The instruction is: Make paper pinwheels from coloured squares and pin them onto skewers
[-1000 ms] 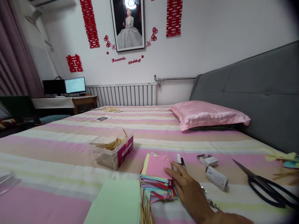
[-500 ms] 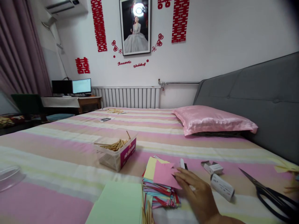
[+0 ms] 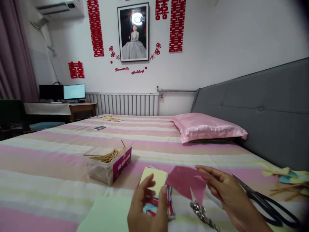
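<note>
Head view: pink paper (image 3: 185, 185) between left hand (image 3: 147, 209) and right hand (image 3: 229, 193).

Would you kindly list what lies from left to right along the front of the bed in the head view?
Clear plastic box of wooden sticks → left hand → pink cut paper sheet → right hand → black-handled scissors → yellow and blue folded paper pieces.

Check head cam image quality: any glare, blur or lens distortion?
Head view: glare blob on the framed black portrait; corners vignetted, grey padded headboard bowed by the wide lens; left hand, right hand and the pink cut paper sheet slightly soft.
</note>
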Tool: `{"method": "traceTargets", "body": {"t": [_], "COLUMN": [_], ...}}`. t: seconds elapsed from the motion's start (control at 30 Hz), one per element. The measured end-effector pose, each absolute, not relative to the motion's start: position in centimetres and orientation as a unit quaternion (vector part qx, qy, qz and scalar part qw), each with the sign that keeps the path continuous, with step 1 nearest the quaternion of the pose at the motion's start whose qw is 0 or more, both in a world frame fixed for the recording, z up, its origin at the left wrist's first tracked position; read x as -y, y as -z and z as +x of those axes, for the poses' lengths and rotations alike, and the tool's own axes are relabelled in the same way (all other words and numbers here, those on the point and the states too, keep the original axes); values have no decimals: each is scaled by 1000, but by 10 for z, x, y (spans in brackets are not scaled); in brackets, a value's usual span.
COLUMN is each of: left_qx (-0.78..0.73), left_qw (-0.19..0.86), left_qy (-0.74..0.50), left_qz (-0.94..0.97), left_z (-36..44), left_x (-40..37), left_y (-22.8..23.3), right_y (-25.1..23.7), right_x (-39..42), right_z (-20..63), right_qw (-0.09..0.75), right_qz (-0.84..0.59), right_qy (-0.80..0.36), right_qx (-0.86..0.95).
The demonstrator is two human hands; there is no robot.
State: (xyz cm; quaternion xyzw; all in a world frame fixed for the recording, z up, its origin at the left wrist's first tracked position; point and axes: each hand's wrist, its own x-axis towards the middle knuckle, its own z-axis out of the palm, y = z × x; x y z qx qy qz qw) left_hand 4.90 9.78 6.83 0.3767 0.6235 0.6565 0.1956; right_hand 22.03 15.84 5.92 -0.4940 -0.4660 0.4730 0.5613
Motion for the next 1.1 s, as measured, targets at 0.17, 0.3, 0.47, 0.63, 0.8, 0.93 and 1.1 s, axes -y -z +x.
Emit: {"method": "traceTargets", "body": {"t": [0.17,0.3,0.47,0.63,0.8,0.93,1.1], "left_qx": [-473,-365,-376,-396,-378,-346,-382], "left_qw": [450,633,699,676,627,643,623], "left_qy": [-635,-590,-519,-546,-631,-634,-639], "left_qz": [413,345,316,297,255,255,239], "left_z": [35,42,43,42,38,41,44], "left_x": [-105,-110,-119,-123,-122,-119,-119], "left_y": [-64,-56,-37,-23,-32,-40,-43], "right_y": [-63,-67,-67,-72,-79,-73,-64], "right_x": [-153,-148,-146,-139,-126,-124,-128], "right_z": [217,209,199,198,195,182,172], "right_qw": [515,490,524,532,499,409,392], "right_qz": [-473,-472,-466,-522,-441,-326,-297], "right_qy": [-498,-507,-459,-286,-121,-97,-40], "right_qx": [513,529,545,603,736,847,870]}}
